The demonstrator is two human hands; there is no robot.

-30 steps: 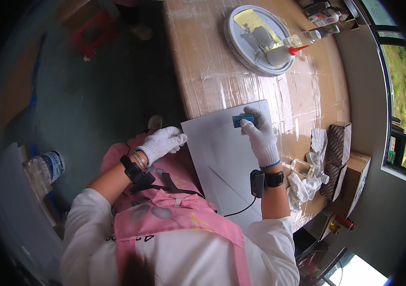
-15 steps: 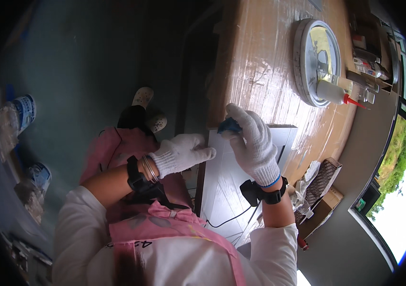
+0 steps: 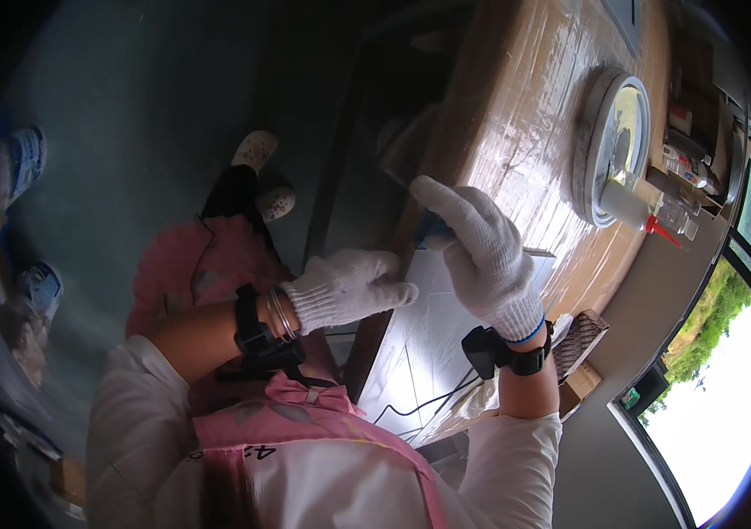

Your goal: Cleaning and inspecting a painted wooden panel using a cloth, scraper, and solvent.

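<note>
My right hand (image 3: 486, 251), in a white knit glove, is raised over the table's near edge. Its fingers are bent round a small blue thing (image 3: 433, 231), mostly hidden behind them; its kind does not show. My left hand (image 3: 349, 286), gloved the same way, is to the left of it, beside the table edge. Its fingers are curled together with the thumb pointing right; whatever they may hold is hidden. Beneath my hands lies a pale grey panel (image 3: 424, 313) with thin dark lines and a bright reflection. A black cable (image 3: 424, 406) runs across its near part.
The table (image 3: 525, 115) has a shiny, film-covered brown top. On it are a round silver-rimmed pan (image 3: 589, 145) and a white squeeze bottle (image 3: 624, 204) with a red nozzle. Small bottles (image 3: 688, 167) and a brown patterned box (image 3: 583, 339) stand along the window wall. Blue-and-white containers (image 3: 27, 163) are at far left.
The whole view has shifted, and the table sits more tilted. My right hand has turned, so the blue thing shows less. My left hand keeps its curled shape.
</note>
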